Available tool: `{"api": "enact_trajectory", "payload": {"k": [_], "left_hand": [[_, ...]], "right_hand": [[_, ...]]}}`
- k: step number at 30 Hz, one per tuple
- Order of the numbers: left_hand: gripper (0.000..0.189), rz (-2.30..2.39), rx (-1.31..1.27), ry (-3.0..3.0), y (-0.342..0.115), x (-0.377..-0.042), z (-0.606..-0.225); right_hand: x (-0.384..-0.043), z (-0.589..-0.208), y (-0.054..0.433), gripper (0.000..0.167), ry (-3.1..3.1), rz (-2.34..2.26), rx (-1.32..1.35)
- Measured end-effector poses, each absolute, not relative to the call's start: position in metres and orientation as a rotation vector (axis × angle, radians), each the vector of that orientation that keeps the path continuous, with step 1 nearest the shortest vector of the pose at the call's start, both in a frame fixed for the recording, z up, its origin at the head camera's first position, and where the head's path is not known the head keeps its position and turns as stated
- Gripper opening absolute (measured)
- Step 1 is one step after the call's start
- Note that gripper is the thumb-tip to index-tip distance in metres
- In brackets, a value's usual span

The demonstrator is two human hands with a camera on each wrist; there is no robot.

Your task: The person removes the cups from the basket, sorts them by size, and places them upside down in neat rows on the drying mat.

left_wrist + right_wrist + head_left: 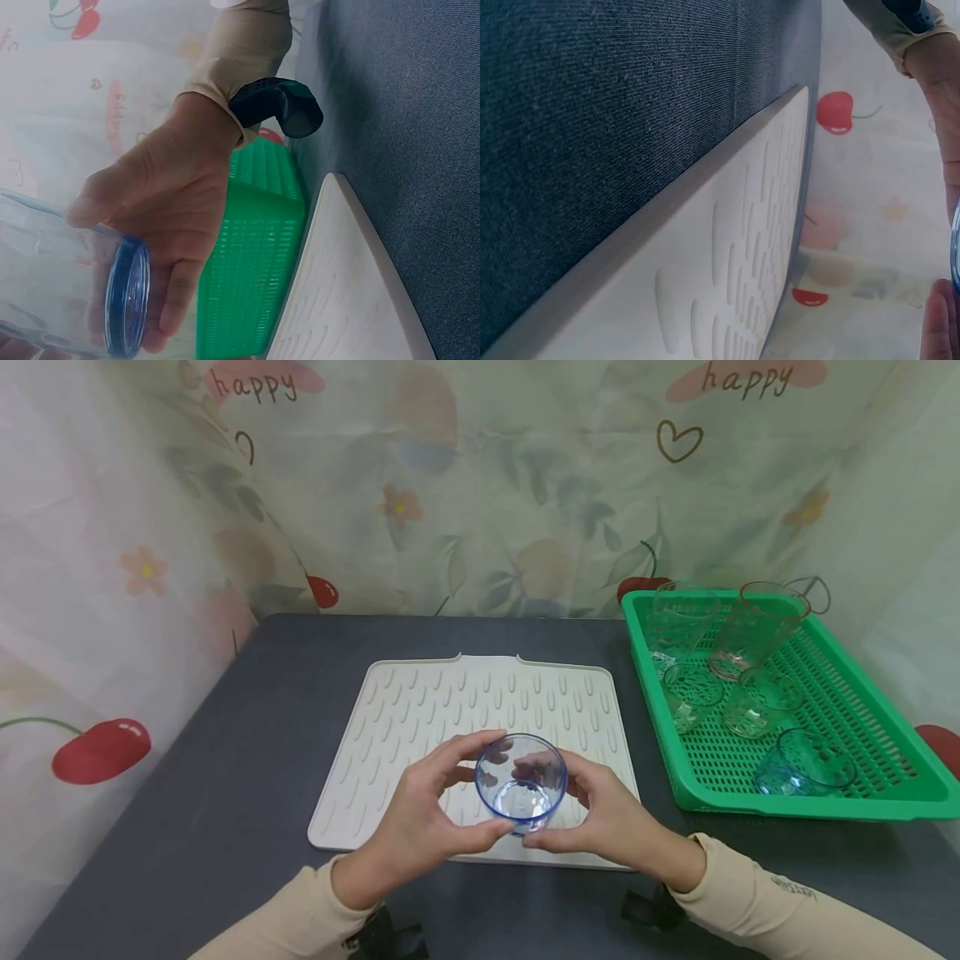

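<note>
Insp. obs.: we find the blue-rimmed, round, see-through tumbler of glass or hard plastic (522, 783) at lower ctr of the head frame, mouth up, over the off-white, rectangular mat w/ rows of narrow oval marks (420, 735). Left-wrist view shows tumbler base facing the mat and well clear of it; slight tilt poss., we can't confirm.

Hands: left hand (427, 806) grasps the tumbler's left side, right hand (603, 810) its right. Both thumbs sit on the near side, fingers round toward the far side; neither is released.

Step in hand, in our judgement: a steady two-handed hold above the mat. Recs:
1. Equal, light pressure L & R; the smooth, curved wall prob. slips if one side slackens.
2. Hold base parallel to mat; check by eye thru the mouth.
3. Thumbs low, near base, but not under it, so nothing gets pinched if it is lowered.
4. Fingertips off the rim where poss., for cleanliness; we note the left index right at it.
5. If set down, base flat first, then ease both hands off together.

Surroundings: green, perforated plastic basket (750, 804) at right of frame, w/ several see-through vessels, incl. a short, round, blue-tinged cup (804, 768) at its near end. Swing wide of the basket rim; a knock could chip or topple pcs.
</note>
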State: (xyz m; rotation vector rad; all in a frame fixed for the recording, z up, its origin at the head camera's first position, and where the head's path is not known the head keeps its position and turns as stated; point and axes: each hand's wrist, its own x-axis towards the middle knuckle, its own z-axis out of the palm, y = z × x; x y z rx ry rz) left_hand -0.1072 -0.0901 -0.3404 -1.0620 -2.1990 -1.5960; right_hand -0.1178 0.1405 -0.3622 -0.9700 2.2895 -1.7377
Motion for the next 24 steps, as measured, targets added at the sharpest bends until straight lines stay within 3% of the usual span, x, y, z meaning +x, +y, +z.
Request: {"api": "enact_trajectory", "payload": {"k": [24], "left_hand": [[0.073, -2.056, -1.207, -1.977, -0.097, -0.114, -0.339]], "right_hand": [[-0.114, -0.344, 0.153, 0.058, 2.398, -1.746, -1.092]]}}
